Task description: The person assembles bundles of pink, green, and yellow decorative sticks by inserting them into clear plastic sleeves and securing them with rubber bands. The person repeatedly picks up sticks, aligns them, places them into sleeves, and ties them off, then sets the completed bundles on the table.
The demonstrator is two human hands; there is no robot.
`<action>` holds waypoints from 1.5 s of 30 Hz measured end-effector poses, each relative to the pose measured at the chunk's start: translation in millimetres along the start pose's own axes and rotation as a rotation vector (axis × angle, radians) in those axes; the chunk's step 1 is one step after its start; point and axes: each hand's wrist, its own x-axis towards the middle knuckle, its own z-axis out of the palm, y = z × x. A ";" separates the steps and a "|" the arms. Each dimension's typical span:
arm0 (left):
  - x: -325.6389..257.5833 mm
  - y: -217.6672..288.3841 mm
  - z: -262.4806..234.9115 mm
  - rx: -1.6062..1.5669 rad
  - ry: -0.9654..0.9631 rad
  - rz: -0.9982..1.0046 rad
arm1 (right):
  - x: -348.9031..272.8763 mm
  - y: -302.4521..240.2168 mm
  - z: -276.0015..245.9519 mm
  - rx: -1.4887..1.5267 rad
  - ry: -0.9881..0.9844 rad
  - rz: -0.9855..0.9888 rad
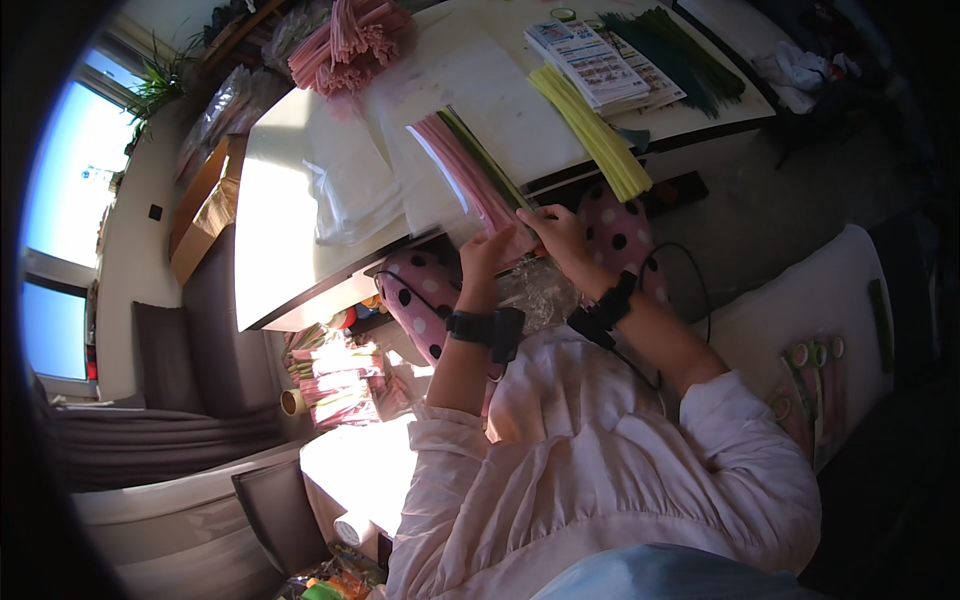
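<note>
Pinching the near end of a pink bundle (456, 165), the left hand (484, 260) is holding it just past the near edge of the white table (450, 65). Close to its right, also just past that edge, the right hand (558, 233) is pinching at the bundle's right side, where slim dark green strips (480, 150) are running along the pink; which layer it is gripping, I cannot tell. Most of the bundle is reaching over the table at a slant. Clear plastic sheets (350, 195) are lying on the table's left part, and a thick pink bunch (350, 45) is resting at its far left. Yellow strips (590, 130) are jutting over the table's near edge on the right, with printed papers (590, 65) and a dark green bunch (690, 60) lying behind them toward the table's far right
</note>
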 end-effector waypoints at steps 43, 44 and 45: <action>119.5 296.2 -247.7 0.942 0.835 0.876 | 68.7 -47.0 15.9 -0.944 -0.516 -1.092; 147.2 317.0 -221.0 1.032 0.817 0.900 | 74.2 -46.4 17.7 -0.975 -0.527 -1.090; 173.4 331.9 -196.7 1.135 0.847 0.868 | 79.4 -46.1 17.8 -0.996 -0.539 -1.066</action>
